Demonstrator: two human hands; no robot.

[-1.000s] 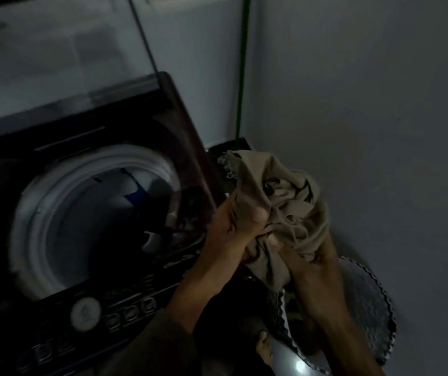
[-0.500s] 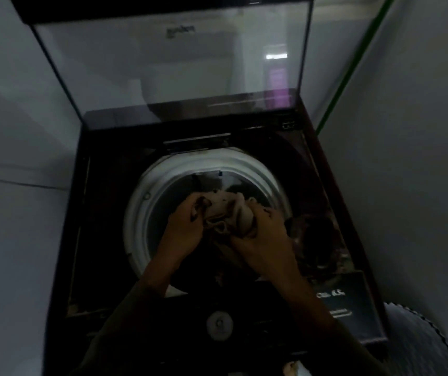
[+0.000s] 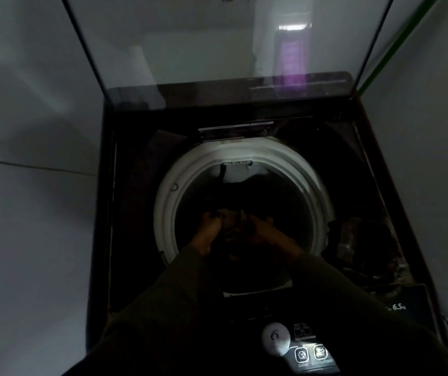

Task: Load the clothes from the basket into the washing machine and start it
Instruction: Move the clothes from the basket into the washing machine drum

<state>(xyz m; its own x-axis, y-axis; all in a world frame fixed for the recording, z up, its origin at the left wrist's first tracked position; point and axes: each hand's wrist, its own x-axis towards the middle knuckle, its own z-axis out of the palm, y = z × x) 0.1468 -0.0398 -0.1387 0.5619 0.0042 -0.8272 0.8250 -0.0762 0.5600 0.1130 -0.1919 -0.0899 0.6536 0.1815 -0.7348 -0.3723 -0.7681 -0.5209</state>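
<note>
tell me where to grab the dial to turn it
Pinch the dial by its round rim, coming from straight above. It sits face-up on the front panel, low and circular, so probably only the edge offers purchase.

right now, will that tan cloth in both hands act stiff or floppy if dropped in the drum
Probably floppy: the tan cloth sits crumpled in folds between the left hand and right hand. Likely light too, as it bunches small.

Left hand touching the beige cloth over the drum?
Touching. Head view: the left hand grips the cloth at its left edge, no gap; the right hand holds the other side.
</note>
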